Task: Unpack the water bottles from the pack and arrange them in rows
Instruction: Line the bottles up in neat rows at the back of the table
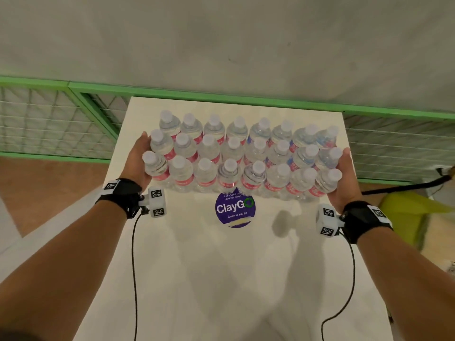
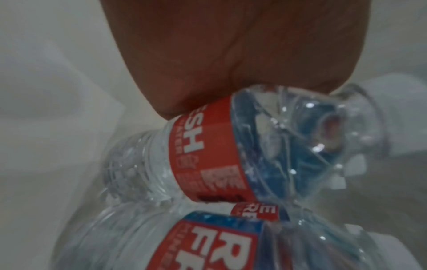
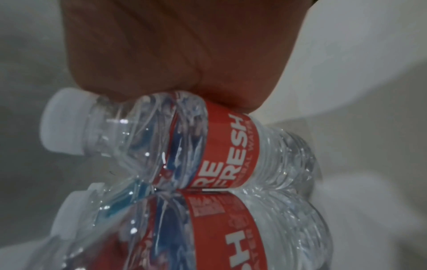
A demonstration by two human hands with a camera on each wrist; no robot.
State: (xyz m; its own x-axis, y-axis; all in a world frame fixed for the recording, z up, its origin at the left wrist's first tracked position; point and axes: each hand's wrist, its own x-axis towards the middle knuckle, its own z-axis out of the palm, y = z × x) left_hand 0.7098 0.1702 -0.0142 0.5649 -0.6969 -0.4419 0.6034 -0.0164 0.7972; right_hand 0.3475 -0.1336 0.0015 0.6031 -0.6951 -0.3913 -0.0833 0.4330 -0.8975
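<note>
Several clear water bottles (image 1: 243, 156) with white caps and red labels stand upright in three rows on the white table (image 1: 221, 279). My left hand (image 1: 138, 161) lies flat against the left end of the block, fingers stretched along the outer bottles. My right hand (image 1: 344, 175) presses the same way on the right end. In the left wrist view the palm (image 2: 242, 54) touches an end bottle (image 2: 208, 155) at its label. The right wrist view shows the right palm (image 3: 173, 45) against another end bottle (image 3: 219, 149). No wrapping shows around the bottles.
A round purple sticker (image 1: 235, 207) lies on the table just in front of the rows. A green-framed wire fence (image 1: 56, 119) runs behind the table and to both sides. A yellow-green object (image 1: 403, 212) and a black cable (image 1: 406, 185) lie on the floor at the right.
</note>
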